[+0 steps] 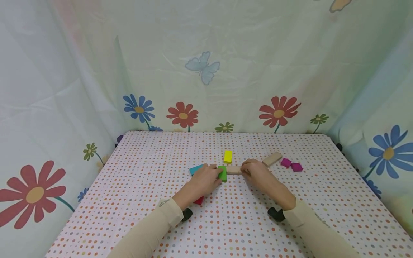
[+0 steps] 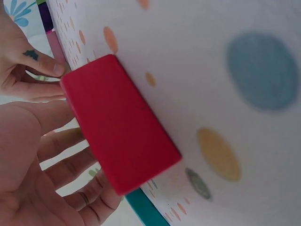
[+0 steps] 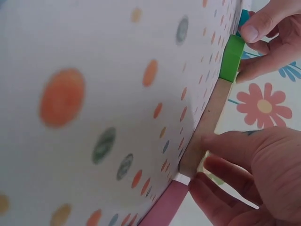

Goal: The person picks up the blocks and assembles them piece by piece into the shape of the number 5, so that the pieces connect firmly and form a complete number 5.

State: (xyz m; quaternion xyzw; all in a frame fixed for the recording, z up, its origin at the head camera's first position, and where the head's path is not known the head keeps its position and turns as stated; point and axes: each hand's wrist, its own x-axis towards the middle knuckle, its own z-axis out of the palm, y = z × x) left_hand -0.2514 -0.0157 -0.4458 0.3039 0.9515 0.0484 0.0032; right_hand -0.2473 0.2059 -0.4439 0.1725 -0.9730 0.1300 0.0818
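Note:
My left hand (image 1: 205, 178) holds the green block (image 1: 222, 173) at its left side; in the right wrist view its thumb and fingers are at the end of that block (image 3: 232, 57). A plain wooden block (image 1: 233, 170) lies end-on against the green one, forming a row. The right hand (image 1: 259, 175) pinches the far end of the wooden block (image 3: 207, 125) between thumb and fingers. Close under my left wrist lies a red block (image 2: 120, 125), mostly covered by the hand in the head view. A blue block (image 1: 195, 169) shows just behind the left hand.
Behind the row lies a yellow block (image 1: 228, 156). Off to the right are a second wooden block (image 1: 272, 159) and two magenta blocks, one (image 1: 285, 162) beside the other (image 1: 297, 167). A dotted cloth (image 1: 155, 154) covers the table, and a flowered curtain (image 1: 245, 71) hangs behind it.

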